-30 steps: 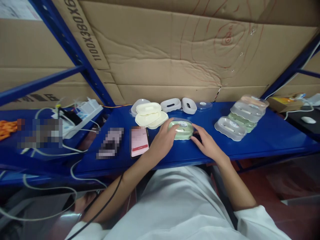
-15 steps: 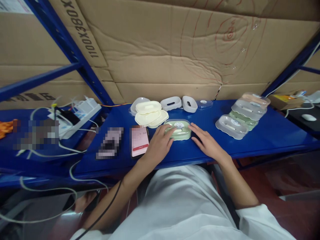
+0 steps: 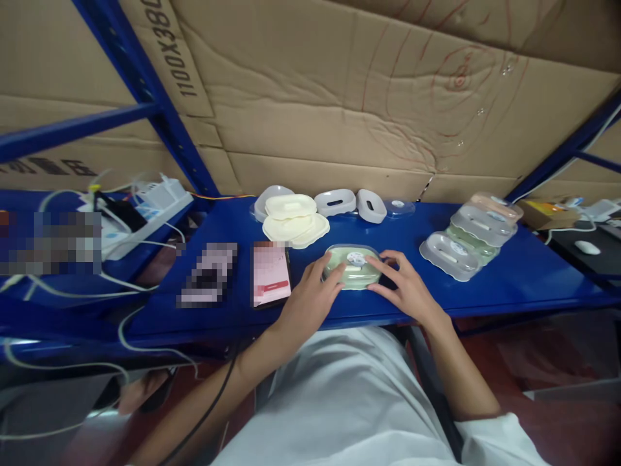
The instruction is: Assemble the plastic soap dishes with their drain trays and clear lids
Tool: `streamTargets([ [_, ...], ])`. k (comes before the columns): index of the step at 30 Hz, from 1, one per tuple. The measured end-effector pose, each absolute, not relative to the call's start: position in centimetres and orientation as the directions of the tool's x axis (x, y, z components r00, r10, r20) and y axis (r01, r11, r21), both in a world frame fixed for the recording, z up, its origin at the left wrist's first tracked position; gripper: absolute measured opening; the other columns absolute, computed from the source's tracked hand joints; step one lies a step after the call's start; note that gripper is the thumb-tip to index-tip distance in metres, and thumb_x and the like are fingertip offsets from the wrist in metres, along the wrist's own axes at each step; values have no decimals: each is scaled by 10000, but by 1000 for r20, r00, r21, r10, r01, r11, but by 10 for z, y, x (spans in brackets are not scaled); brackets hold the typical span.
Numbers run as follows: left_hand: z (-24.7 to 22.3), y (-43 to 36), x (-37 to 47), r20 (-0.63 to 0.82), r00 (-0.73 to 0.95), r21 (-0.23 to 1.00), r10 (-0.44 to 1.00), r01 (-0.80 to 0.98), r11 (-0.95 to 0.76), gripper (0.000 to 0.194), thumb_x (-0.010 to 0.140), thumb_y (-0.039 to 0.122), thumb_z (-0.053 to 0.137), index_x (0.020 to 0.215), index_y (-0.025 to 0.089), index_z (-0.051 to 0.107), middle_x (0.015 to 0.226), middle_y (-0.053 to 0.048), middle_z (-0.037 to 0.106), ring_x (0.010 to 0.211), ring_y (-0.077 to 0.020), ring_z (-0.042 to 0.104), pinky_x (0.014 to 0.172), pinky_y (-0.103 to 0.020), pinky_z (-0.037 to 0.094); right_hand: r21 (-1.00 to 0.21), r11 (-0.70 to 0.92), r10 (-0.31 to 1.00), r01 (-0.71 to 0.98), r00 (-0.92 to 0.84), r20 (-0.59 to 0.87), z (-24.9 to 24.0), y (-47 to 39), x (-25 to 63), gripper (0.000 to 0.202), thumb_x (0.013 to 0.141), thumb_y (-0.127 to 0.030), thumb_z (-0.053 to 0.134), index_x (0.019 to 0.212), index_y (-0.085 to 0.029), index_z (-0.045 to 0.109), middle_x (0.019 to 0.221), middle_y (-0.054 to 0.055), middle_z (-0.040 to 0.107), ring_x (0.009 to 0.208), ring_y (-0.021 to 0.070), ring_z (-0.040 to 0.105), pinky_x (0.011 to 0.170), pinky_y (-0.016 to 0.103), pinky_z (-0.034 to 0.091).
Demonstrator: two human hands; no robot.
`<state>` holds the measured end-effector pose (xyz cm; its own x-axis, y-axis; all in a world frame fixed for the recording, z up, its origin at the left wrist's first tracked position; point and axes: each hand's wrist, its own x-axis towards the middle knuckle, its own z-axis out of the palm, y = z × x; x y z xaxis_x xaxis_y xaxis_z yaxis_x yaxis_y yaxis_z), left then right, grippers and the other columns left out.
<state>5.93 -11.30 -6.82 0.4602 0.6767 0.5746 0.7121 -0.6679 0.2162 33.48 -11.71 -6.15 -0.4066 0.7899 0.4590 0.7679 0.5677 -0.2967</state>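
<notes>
A light green soap box (image 3: 358, 277) with a clear lid and a round sticker sits on the blue table in front of me. My left hand (image 3: 310, 296) holds its left side, the thumb and fingers bent against the lid and edge. On the opposite side, my right hand (image 3: 408, 286) grips the right end, its fingers over the lid and its thumb low at the near edge. The lid looks seated on the box. My fingers hide both ends of it.
Cream trays (image 3: 294, 228) and grey soap box parts (image 3: 334, 202) lie at the back. Lidded soap boxes (image 3: 449, 255) are grouped at the right. A phone with a lit screen (image 3: 270, 275) and a pixelated object (image 3: 208, 275) lie left. A power strip (image 3: 150, 217) with cables stands farther left.
The green soap box has come closer to me and slightly right. My right hand has moved from beside it to gripping its end, and my left hand has come along with it.
</notes>
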Motion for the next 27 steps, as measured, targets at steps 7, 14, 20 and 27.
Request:
streamTargets([
  [7, -72, -121, 53, 621, 465, 214, 631, 674, -707, 344, 1065, 351, 594, 1364, 186, 636, 1329, -181, 622, 1184, -317, 685, 1014, -494, 617, -360, 582, 809, 729, -475, 347, -55, -125, 332, 692, 1037, -456, 633, 1666, -446, 344, 1769, 44, 268, 1598, 337, 358, 1263, 556, 425],
  [14, -69, -120, 52, 580, 462, 334, 672, 617, -713, 383, 1049, 293, 613, 1425, 223, 599, 1438, -173, 563, 1315, -333, 631, 1093, -519, 580, -409, 553, 832, 726, -450, 324, -58, -125, 331, 730, 1002, -512, 681, 1654, -418, 367, 1755, 54, 312, 1586, 315, 390, 1256, 525, 443],
  [20, -69, -122, 51, 545, 469, 383, 695, 598, -704, 515, 1047, 276, 601, 1545, 261, 472, 1655, -177, 373, 1334, -320, 640, 1079, -507, 606, -306, 465, 870, 831, -365, 331, -40, -103, 345, 683, 1014, -505, 654, 1629, -340, 410, 1707, 118, 383, 1509, 345, 504, 1165, 527, 541],
  [27, -72, -120, 49, 537, 561, 315, 630, 560, -766, 366, 1076, 283, 545, 1432, 216, 593, 1626, -172, 439, 1354, -323, 632, 1096, -510, 597, -144, 524, 810, 839, -440, 388, 24, -80, 377, 602, 983, -490, 698, 1533, -299, 542, 1621, 142, 495, 1446, 369, 558, 1198, 578, 486],
])
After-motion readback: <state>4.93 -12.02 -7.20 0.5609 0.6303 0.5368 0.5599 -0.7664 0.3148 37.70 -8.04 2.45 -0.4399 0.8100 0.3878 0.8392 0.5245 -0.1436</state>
